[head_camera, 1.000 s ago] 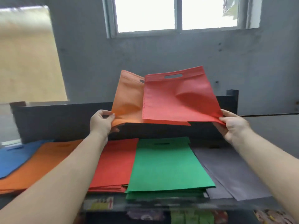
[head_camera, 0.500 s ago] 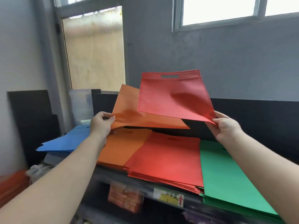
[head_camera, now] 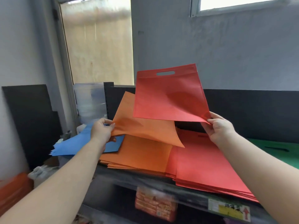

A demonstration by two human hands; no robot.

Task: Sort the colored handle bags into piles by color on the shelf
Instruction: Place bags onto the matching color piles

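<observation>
The left hand (head_camera: 102, 131) pinches a corner of a flat orange fabric handle bag (head_camera: 144, 125), held above the orange pile (head_camera: 142, 154) near the dark shelf's (head_camera: 145, 180) left end. The right hand (head_camera: 218, 128) pinches a red fabric handle bag (head_camera: 168, 96) by its corner, raised over the red pile (head_camera: 207, 165) beside it.
</observation>
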